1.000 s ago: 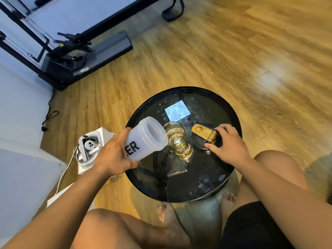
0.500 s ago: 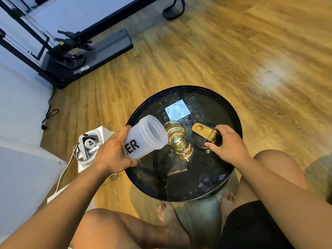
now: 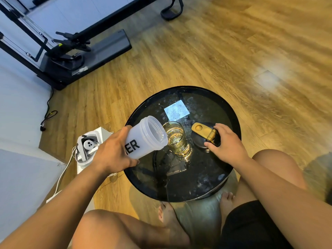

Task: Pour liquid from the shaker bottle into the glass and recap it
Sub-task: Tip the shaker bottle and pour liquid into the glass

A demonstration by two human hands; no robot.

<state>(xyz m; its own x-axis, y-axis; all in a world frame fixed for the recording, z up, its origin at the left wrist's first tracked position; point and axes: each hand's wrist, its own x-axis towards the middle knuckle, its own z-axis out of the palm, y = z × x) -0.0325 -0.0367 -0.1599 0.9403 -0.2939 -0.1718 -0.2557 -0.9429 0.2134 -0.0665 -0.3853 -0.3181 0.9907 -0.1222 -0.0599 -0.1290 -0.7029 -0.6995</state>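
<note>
My left hand [image 3: 112,152] grips a translucent white shaker bottle [image 3: 146,136] with black lettering. The bottle is uncapped and tipped far over to the right, its open mouth touching the rim of a clear glass [image 3: 177,139]. The glass stands upright near the middle of a round black table [image 3: 181,187] and holds some liquid. To the right of the glass lies the bottle's black lid [image 3: 199,139] with a gold flip tab. My right hand [image 3: 226,142] rests on the lid, fingers curled around its right edge.
A white device [image 3: 88,146] with a white cable sits on the wooden floor left of the table. Black exercise equipment [image 3: 71,51] stands at the back left. My knees and bare feet are under and beside the table's near edge.
The bottle stays tipped at the glass with almost no shift. My right hand stays on the lid.
</note>
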